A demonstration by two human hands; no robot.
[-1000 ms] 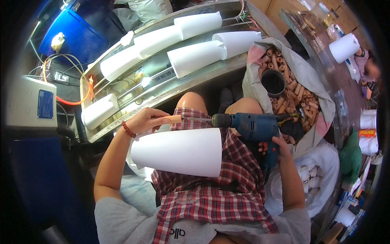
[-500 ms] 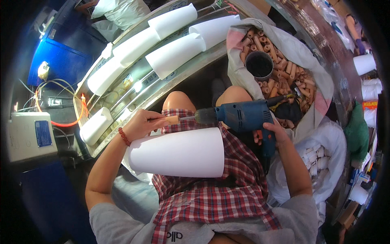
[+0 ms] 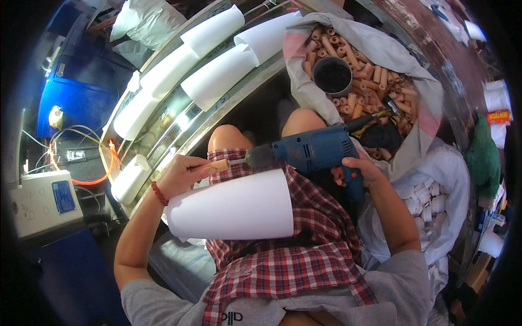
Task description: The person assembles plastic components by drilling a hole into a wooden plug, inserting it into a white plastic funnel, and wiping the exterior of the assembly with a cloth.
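Note:
A short tan tube (image 3: 219,165) is pinched in the fingers of my left hand (image 3: 187,173), which has a beaded bracelet at the wrist. My right hand (image 3: 363,169) grips the handle of a blue power drill (image 3: 318,149), held level above my knees. From its dark chuck (image 3: 261,155), a thin metal bit (image 3: 237,161) points left at the tube's near end. Whether the bit has entered the tube, I cannot tell. Just below, a large white tapered sleeve (image 3: 231,206) lies across my lap, over a red plaid apron (image 3: 293,266).
An open sack (image 3: 429,76) at the right is full of similar tan tubes (image 3: 375,81), with a dark cup (image 3: 333,75) among them. Below it sits a bag of white pieces (image 3: 427,204). White sleeves (image 3: 217,76) line a frame ahead; a pale box (image 3: 46,201) stands left.
The whole view has shifted slightly, with the sack and frame appearing further left. Both hands keep their holds, and the tube and drill stay lined up, a little more tilted.

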